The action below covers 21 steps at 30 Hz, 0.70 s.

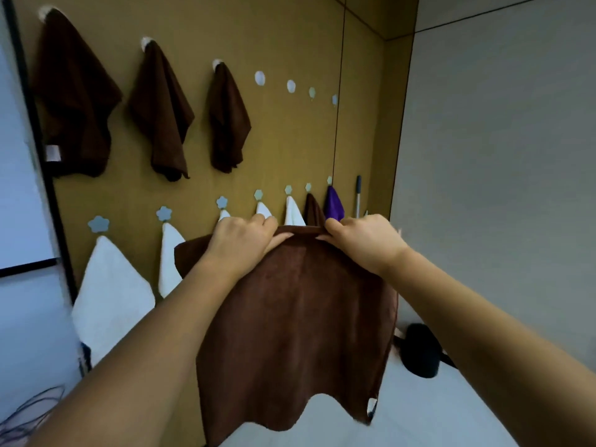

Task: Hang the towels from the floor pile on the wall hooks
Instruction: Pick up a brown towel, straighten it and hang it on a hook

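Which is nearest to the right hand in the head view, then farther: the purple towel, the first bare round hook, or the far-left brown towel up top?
From the right hand:
1. Purple towel, just above the hand, lower row.
2. Bare round hook, upper row, up and to the left.
3. Far-left brown towel, top-left corner of the wall.

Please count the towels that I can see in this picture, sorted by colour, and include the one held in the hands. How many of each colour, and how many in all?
Brown towels: 5, namely three on the top hooks, one on a lower hook, and one held by both hands.
White towels: 5.
Purple towels: 1.
Total: 11 towels.
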Tool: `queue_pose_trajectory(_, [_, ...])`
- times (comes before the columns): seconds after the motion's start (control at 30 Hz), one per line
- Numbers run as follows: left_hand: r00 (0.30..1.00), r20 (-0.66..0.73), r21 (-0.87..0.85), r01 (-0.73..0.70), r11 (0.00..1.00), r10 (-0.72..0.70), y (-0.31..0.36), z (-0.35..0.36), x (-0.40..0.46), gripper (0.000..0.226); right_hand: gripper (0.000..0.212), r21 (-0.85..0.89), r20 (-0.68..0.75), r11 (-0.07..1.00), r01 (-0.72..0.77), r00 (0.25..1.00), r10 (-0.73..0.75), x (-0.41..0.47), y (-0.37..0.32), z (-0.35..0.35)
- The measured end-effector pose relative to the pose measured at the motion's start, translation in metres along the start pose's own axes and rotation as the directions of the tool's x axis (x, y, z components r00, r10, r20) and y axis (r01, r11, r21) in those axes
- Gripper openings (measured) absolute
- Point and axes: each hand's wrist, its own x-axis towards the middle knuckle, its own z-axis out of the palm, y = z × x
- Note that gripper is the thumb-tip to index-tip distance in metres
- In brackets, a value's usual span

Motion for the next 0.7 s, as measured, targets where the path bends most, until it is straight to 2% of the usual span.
queue_pose_trajectory(0.17, [0.995, -0.051, 0.036, 0.093, 0.995, -0.091, -0.038, 0.094, 0.037, 0.054, 0.038, -0.056, -0.116, 0.998, -0.019, 0.993, 0.012, 0.086, 0.048, 0.052])
queue_pose_trajectory(0.27, [0.993, -0.072, 0.012, 0.098, 0.995, -0.097, -0.063, 0.148, 0.064, 0.053, 0.038, 0.004, -0.163, 0.998, -0.066, 0.984, 0.066, 0.129, 0.074, 0.084])
queue_pose_trajectory(0.37, [0.995, -0.049, -0.011, 0.083, 0.997, -0.083, -0.071, 0.19, 0.082, 0.055, 0.046, 0.019, -0.202, 0.998, -0.057, 0.978, 0.059, 0.156, 0.098, 0.122])
queue_pose_trajectory(0.5, [0.999, -0.005, -0.017, 0.051, 0.999, -0.051, -0.082, 0.244, 0.104, 0.057, 0.043, -0.013, -0.228, 0.997, -0.08, 0.971, 0.075, 0.195, 0.126, 0.154])
queue_pose_trajectory(0.6, [0.999, 0.012, 0.042, 0.046, 0.998, -0.046, -0.091, 0.288, 0.124, 0.058, 0.045, 0.028, -0.204, 0.999, -0.034, 0.978, 0.039, 0.228, 0.157, 0.196])
queue_pose_trajectory(0.7, [0.998, 0.033, 0.106, 0.057, 0.993, -0.061, -0.093, 0.329, 0.145, 0.057, 0.05, 0.077, -0.277, 0.997, -0.004, 0.961, 0.025, 0.257, 0.184, 0.238])
